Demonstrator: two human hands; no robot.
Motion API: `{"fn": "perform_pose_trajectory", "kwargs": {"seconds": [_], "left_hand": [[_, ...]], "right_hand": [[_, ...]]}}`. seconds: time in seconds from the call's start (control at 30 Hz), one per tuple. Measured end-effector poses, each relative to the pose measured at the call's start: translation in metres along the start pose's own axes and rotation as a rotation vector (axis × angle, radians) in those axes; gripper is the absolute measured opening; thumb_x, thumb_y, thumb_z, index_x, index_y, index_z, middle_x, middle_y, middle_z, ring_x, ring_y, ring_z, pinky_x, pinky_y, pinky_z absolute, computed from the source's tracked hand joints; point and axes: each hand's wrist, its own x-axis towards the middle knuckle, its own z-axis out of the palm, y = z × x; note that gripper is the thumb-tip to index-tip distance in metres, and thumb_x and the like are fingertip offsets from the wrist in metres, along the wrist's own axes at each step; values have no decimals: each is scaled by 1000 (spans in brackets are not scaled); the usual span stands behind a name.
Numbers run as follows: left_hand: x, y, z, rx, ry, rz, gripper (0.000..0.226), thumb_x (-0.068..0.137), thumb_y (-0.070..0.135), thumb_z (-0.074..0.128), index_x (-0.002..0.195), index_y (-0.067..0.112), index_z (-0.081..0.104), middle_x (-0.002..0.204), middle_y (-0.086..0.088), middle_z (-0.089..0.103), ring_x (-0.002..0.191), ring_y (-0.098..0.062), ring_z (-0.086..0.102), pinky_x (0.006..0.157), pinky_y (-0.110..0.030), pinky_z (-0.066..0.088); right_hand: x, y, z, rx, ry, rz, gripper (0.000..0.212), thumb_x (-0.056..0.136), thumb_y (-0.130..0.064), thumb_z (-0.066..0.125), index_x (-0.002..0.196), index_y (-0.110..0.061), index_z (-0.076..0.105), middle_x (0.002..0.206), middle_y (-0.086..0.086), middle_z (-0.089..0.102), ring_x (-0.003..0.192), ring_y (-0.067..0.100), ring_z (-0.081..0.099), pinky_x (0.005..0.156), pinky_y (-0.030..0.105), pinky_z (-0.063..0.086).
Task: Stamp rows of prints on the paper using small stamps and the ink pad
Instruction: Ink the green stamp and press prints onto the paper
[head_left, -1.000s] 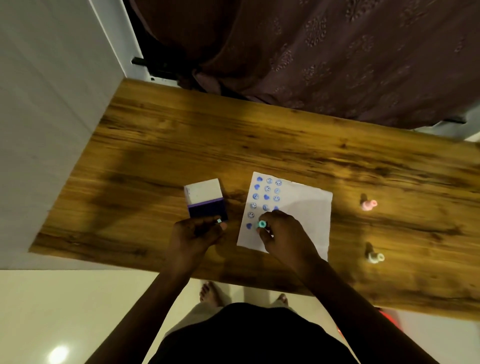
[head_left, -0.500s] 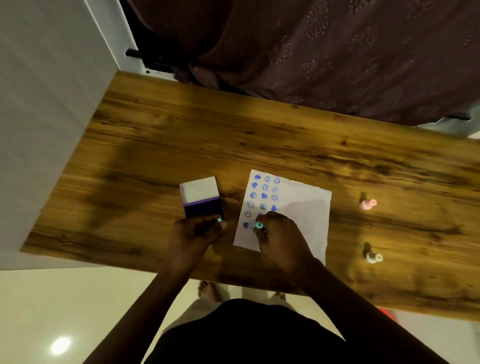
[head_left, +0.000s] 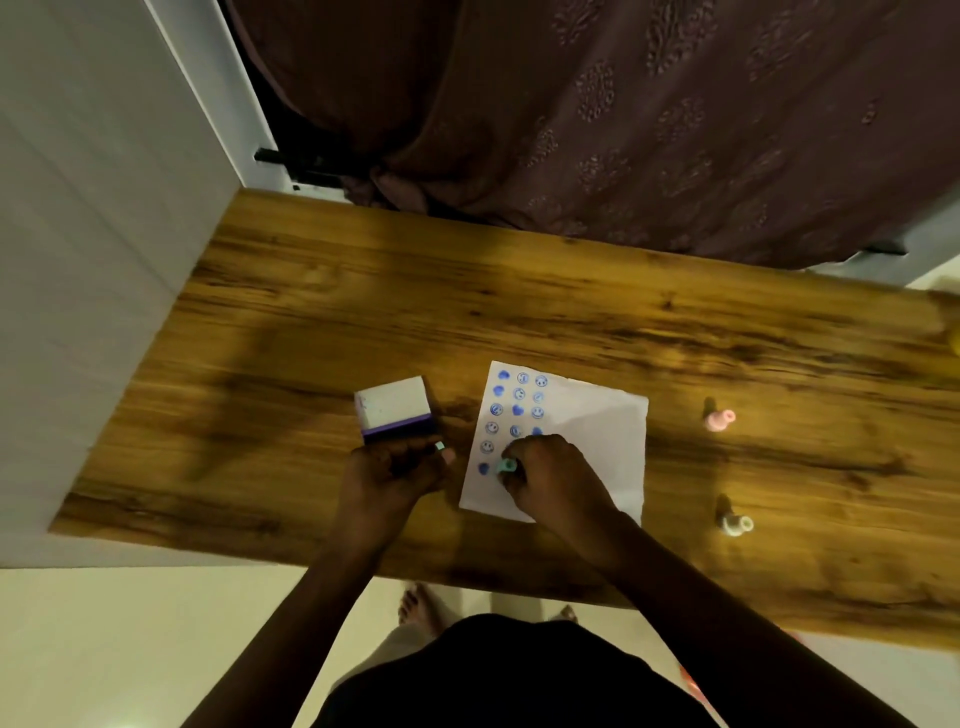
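Observation:
A white sheet of paper (head_left: 597, 431) lies on the wooden table (head_left: 311, 322), with three columns of blue prints down its left side. My right hand (head_left: 556, 478) is closed on a small teal stamp (head_left: 505, 466), pressed on the paper in the middle column beside the lowest print. The ink pad (head_left: 397, 415), white lid raised over a purple base, stands left of the paper. My left hand (head_left: 395, 475) grips the pad's near edge and pinches a small teal piece (head_left: 440, 446), likely a cap.
A pink stamp (head_left: 719, 420) and a white stamp (head_left: 735, 524) stand on the table to the right of the paper. A white wall panel (head_left: 93, 260) borders the table's left edge. A dark patterned curtain (head_left: 623, 130) hangs behind the table's far edge.
My right hand with the teal stamp has shifted slightly left on the paper, toward the printed columns. The left hand has stayed on the ink pad.

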Motion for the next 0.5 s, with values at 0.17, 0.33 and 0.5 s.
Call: {"fn": "perform_pose_trajectory", "kwargs": {"seconds": [0.17,0.33,0.5], "left_hand": [[-3,7,5,-28,-21,23,39,80,13,84,103,43,79,113,-2,82,104,-25,79,76,-37,66],[-5,13,20,-32,-62,10,32,82,9,83,100,35,81,110,-2,83,102,-26,80,78,-40,67],[-10,23,55,-43,-191,-93,25,78,27,84,102,19,83,105,-11,84,93,-34,82,81,-41,67]], "right_hand": [[-9,11,-33,264,67,19,31,89,-35,77,116,-21,76,125,-5,74,112,10,70,95,20,54],[-34,31,-80,816,126,173,18,85,-31,81,100,-21,81,87,-3,80,72,5,70,67,21,55],[-71,37,-85,1133,116,207,16,88,-24,78,103,-22,81,89,7,79,76,17,72,71,27,58]]}}
